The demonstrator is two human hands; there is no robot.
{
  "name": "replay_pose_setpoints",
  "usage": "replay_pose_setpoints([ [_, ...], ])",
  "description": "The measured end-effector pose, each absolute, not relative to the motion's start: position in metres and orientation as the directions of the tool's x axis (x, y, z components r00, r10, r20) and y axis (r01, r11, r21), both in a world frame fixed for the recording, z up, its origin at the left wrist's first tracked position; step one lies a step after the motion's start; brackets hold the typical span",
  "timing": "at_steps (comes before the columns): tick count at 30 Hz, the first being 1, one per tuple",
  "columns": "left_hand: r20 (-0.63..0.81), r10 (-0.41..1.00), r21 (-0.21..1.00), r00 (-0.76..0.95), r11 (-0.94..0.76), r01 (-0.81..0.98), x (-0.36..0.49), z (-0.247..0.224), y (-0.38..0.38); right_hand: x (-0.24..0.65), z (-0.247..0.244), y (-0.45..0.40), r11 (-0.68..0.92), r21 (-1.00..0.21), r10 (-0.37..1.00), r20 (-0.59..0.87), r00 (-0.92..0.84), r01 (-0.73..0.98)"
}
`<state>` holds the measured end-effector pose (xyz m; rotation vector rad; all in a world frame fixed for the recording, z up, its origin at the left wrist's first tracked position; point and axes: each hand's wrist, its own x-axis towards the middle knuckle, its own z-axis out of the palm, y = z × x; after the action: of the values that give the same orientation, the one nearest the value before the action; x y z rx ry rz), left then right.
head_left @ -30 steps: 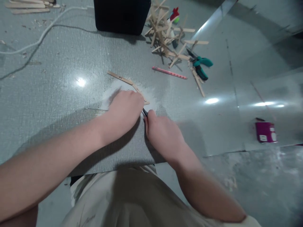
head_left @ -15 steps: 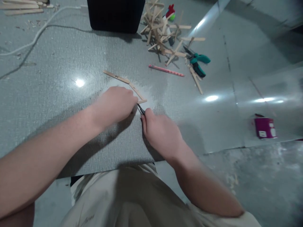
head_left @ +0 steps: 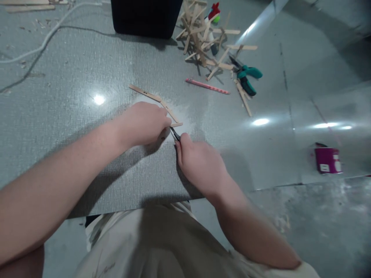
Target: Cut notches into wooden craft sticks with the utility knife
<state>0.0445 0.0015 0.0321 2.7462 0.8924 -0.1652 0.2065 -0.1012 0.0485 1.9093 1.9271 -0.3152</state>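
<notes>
A jointed chain of flat wooden sticks (head_left: 145, 93) lies on the grey table, its lower end bending back beside my left fingers. My left hand (head_left: 147, 122) is closed on the short end stick (head_left: 177, 124), fingertips pinched. Just right of it, my right hand (head_left: 197, 160) is wrapped round a small dark-tipped tool (head_left: 175, 133), whose point reaches the stick near my left fingertips. The tool's handle is hidden in my palm, so its kind is unclear.
Beyond my hands lie a pink pencil (head_left: 207, 86), green-handled pliers (head_left: 246, 79) and a heap of crossed wooden sticks (head_left: 197, 33). A black box (head_left: 146, 17) stands at the back, a white cable (head_left: 48, 36) left of it. A purple container (head_left: 328, 159) is far right.
The view has shifted slightly, so the table things appear a little further right. Both hands keep about the same place and hold beside the short stick.
</notes>
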Motion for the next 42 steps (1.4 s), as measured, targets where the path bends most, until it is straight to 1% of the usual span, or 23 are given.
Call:
replay_pose_setpoints([
  [5, -0.124, 0.550, 0.186, 0.826, -0.805, 0.564, 0.0413, 0.0290, 0.0012, 0.2073, 0.0465, -0.1017, 0.029, 0.113, 0.901, -0.433, 0.023, 0.993],
  [8, -0.129, 0.530, 0.175, 0.838, -0.819, 0.546, 0.0396, 0.0301, 0.0023, 0.2067, 0.0478, -0.1013, 0.019, 0.108, 0.898, -0.438, 0.031, 0.994],
  [14, -0.121, 0.534, 0.174, 0.837, -0.818, 0.548, 0.0396, 0.0296, 0.0030, 0.2075, 0.0473, -0.1017, 0.039, 0.110, 0.904, -0.428, 0.012, 0.993],
  [21, -0.124, 0.516, 0.113, 0.848, -0.841, 0.528, 0.0382, 0.0297, 0.0034, 0.2077, 0.0470, -0.1019, 0.036, 0.099, 0.910, -0.415, 0.008, 0.994],
  [26, -0.135, 0.510, 0.128, 0.850, -0.841, 0.525, 0.0395, 0.0289, 0.0037, 0.2089, 0.0450, -0.1028, 0.040, 0.120, 0.906, -0.424, 0.014, 0.992],
  [32, -0.071, 0.479, 0.162, 0.875, -0.860, 0.484, 0.0416, 0.0224, 0.0054, 0.2041, 0.0484, -0.0984, 0.027, 0.118, 0.893, -0.449, 0.029, 0.993],
  [37, -0.109, 0.483, 0.160, 0.869, -0.854, 0.495, 0.0429, 0.0231, 0.0053, 0.2005, 0.0518, -0.0935, 0.015, 0.101, 0.875, -0.483, 0.035, 0.995],
  [42, -0.089, 0.491, 0.162, 0.866, -0.851, 0.499, 0.0445, 0.0221, 0.0045, 0.2040, 0.0506, -0.0931, 0.030, 0.082, 0.892, -0.451, 0.011, 0.996],
])
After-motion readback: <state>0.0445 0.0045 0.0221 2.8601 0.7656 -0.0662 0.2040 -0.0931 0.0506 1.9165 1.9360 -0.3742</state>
